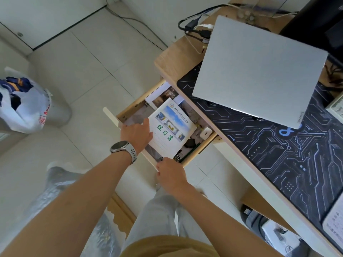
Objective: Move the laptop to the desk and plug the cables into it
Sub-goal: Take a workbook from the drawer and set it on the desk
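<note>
A closed silver laptop lies on the dark circuit-patterned mat of the wooden desk. Black and white cables lie loose at the desk's far corner, their plugs just beside the laptop's far edge. Below the desk top a drawer stands pulled out. My left hand, a watch on its wrist, rests on a white exercise book lying in the drawer. My right hand grips the drawer's white front panel at its near end.
The drawer also holds papers, a white charger and small items. A black monitor stands at the desk's back right. A white keyboard edge shows at right. A white and blue bag sits on the tiled floor.
</note>
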Available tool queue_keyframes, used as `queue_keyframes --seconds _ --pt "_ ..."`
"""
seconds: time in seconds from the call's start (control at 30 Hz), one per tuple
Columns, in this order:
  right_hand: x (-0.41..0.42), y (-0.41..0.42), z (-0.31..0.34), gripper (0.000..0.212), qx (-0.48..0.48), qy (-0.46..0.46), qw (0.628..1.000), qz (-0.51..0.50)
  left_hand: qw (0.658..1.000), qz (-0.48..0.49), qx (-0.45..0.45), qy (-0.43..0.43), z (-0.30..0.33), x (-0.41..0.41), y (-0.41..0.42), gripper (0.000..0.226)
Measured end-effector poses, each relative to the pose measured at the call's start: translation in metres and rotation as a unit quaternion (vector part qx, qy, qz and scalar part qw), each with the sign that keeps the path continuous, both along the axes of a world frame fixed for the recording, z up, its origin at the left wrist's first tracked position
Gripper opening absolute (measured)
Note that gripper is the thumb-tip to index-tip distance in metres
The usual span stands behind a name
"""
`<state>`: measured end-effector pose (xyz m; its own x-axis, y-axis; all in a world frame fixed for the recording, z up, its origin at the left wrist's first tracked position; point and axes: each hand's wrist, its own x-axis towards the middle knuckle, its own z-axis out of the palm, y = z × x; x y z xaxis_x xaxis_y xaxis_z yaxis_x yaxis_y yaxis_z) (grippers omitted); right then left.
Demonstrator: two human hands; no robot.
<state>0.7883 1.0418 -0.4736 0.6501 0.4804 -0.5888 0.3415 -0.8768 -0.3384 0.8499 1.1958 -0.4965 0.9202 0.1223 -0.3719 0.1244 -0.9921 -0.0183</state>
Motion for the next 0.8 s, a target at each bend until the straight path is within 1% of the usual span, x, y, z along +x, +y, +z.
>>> queue_keyframes --seconds 0.07,0.2,0.27,0.3,0.33,0.4,0.47,0.53,0.63,0.7,0.8 --pt "-0.005 0.003 0.002 0.019 0.007 0.000 1.000 0.006 1.000 0.007 0.004 0.002 -0.001 -0.005 0.004 0.039" --pt "-0.009 0.006 0.003 0.016 0.013 0.044 0.999 0.019 1.000 0.028 0.004 0.008 -0.007 -0.011 0.010 0.046" --pt "-0.006 0.004 0.003 0.019 0.033 0.080 0.996 0.012 0.999 0.041 -0.012 -0.001 -0.005 -0.010 0.013 0.042" --pt "-0.003 0.002 0.005 0.015 0.043 0.093 0.995 0.003 0.998 0.053 -0.018 -0.013 -0.002 -0.006 0.015 0.038" --pt "0.000 -0.002 0.005 0.014 0.058 0.090 0.994 -0.005 0.997 0.069 -0.027 -0.026 0.002 -0.003 0.016 0.034" --pt "0.008 -0.010 0.008 0.029 0.073 0.064 0.995 -0.025 0.995 0.086 -0.037 -0.047 0.009 0.006 0.020 0.030" --pt "0.018 -0.019 0.010 0.033 0.088 0.044 0.993 -0.067 0.996 0.066 -0.035 -0.057 0.011 0.014 0.022 0.031" --pt "0.028 -0.028 0.009 0.035 0.087 0.040 0.990 -0.105 0.997 0.051 -0.034 -0.036 0.010 0.021 0.021 0.035" --pt "0.040 -0.040 0.006 0.033 0.093 0.048 0.980 -0.168 0.997 0.071 -0.033 0.020 0.006 0.029 0.017 0.040" --pt "0.045 -0.046 0.004 0.033 0.103 0.058 0.971 -0.207 0.994 0.089 -0.037 0.051 0.002 0.032 0.016 0.038" --pt "0.050 -0.055 0.003 0.033 0.092 0.059 0.971 -0.214 0.985 0.127 -0.077 0.085 -0.004 0.034 0.019 0.034"
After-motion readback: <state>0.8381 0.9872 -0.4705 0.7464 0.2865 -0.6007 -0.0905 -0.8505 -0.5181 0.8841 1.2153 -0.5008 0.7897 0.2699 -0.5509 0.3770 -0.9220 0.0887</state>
